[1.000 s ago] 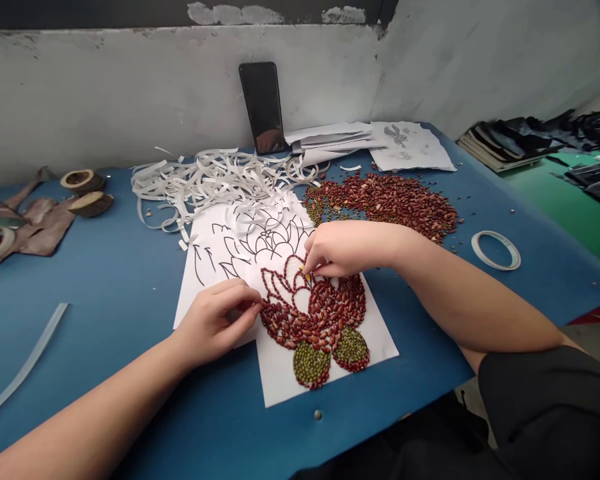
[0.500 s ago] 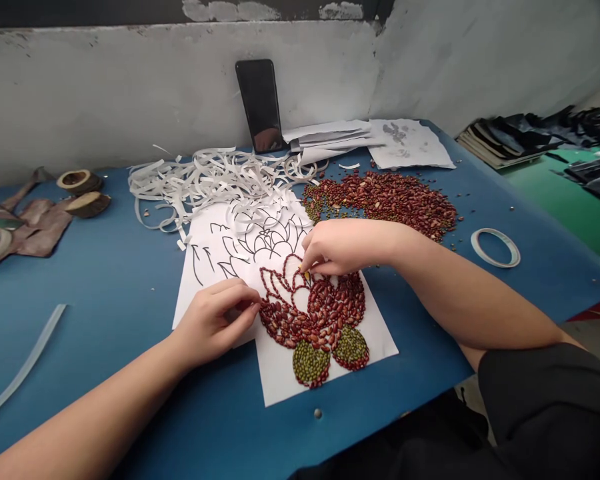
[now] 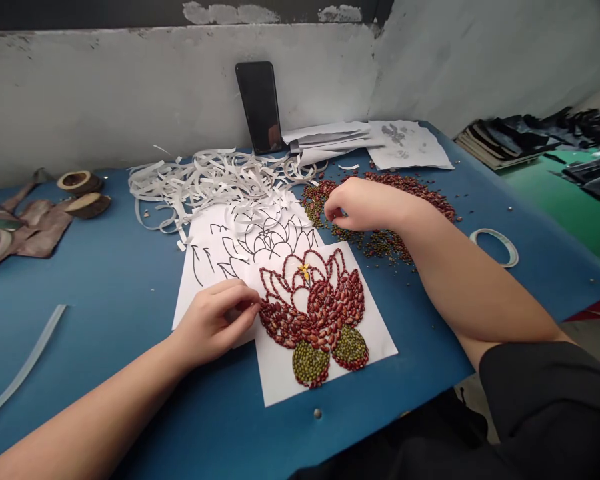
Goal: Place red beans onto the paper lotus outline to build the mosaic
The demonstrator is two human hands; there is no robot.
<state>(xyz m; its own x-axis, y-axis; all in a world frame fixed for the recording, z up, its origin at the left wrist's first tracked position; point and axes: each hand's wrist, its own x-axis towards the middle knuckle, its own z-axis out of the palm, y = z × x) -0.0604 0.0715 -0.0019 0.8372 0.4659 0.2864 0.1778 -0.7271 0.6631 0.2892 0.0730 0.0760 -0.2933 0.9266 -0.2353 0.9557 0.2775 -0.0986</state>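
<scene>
A white sheet (image 3: 280, 380) carries a flower picture made of dark red beans (image 3: 337, 300), with two round patches of green beans (image 3: 311, 363) at its base. Small yellow pieces (image 3: 305, 271) sit near the flower's middle. At the sheet's left edge rests my left hand (image 3: 217, 319), its thumb and fingertips closed together beside the red beans; what they hold, if anything, is hidden. My right hand (image 3: 363, 203) is over the loose heap of red and green beans (image 3: 415, 187), fingers curled in. Anything between those fingertips cannot be made out.
Line-drawn flower sheets (image 3: 205, 253) lie under the bean picture. Behind them are curled paper strips (image 3: 195, 180) and a phone (image 3: 259, 107) leaning on the wall. A tape roll (image 3: 511, 252) lies right; cut wood pieces (image 3: 87, 205) lie left.
My right hand has moved from the flower's middle up and right to the bean heap. The yellow pieces it partly covered now show on the sheet. My left hand stays in place.
</scene>
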